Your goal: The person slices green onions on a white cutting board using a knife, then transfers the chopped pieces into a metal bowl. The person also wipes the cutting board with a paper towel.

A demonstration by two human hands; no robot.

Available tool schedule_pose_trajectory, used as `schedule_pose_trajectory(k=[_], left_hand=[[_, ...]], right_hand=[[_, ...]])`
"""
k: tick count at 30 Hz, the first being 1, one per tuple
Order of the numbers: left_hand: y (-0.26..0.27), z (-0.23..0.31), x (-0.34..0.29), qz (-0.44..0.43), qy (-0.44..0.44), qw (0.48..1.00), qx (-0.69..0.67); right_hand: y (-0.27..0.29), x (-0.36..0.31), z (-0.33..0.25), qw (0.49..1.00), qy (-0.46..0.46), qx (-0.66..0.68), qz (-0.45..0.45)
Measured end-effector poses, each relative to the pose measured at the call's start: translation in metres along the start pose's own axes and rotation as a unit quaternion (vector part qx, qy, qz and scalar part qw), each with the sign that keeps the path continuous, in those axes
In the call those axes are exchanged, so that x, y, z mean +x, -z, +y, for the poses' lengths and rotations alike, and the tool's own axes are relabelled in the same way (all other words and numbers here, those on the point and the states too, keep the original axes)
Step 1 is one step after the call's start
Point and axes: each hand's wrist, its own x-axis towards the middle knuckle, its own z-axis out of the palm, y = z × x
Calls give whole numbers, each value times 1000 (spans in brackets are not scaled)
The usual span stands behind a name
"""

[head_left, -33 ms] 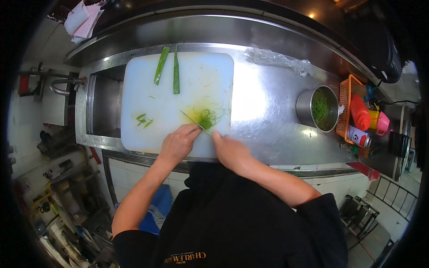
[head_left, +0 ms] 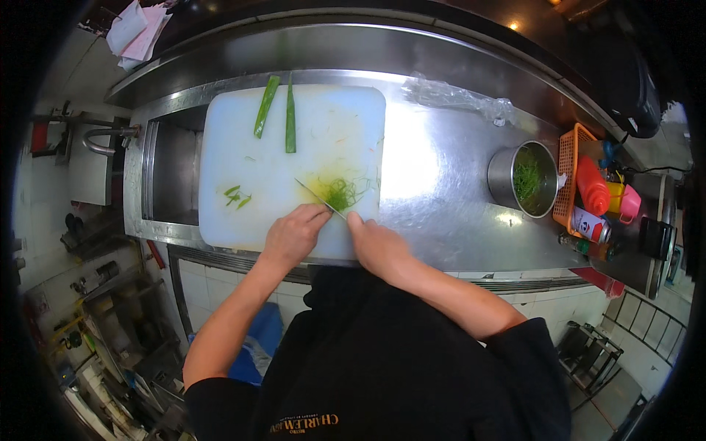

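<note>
My right hand (head_left: pixel 379 246) is closed round the handle of a knife (head_left: pixel 314 195), its thin blade slanting up and left over the white cutting board (head_left: pixel 235 147). Curled fingers of my left hand (head_left: pixel 293 231) press down against the blade's near side; whatever they hold is hidden. Just beyond the blade lies a small heap of finely shredded scallion greens (head_left: pixel 340 195). Two long scallion leaf pieces, one slanted (head_left: pixel 266 108) and one straighter (head_left: pixel 290 121), rest at the board's far edge. Several short green bits (head_left: pixel 236 196) are scattered on its left side.
Left of the board is a steel sink (head_left: pixel 170 180) with a tap (head_left: pixel 110 136). On the steel counter to the right stands a metal pot (head_left: pixel 502 180) holding shredded greens. Beside it is an orange basket (head_left: pixel 565 184) with bottles. Crumpled clear plastic (head_left: pixel 460 95) lies at the back.
</note>
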Motion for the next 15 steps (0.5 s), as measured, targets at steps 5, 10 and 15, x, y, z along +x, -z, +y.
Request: schedule_pose_trajectory(k=[5, 10, 15], left_hand=[[0, -3, 2, -4, -4, 1000, 6], [-2, -5, 8, 3, 3, 1000, 10], [-1, -3, 8, 13, -4, 1000, 14]], right_hand=[[-3, 4, 3, 1000, -8, -6, -25], [-4, 11, 5, 1000, -2, -21, 1], [-2, 7, 4, 1000, -15, -25, -1]])
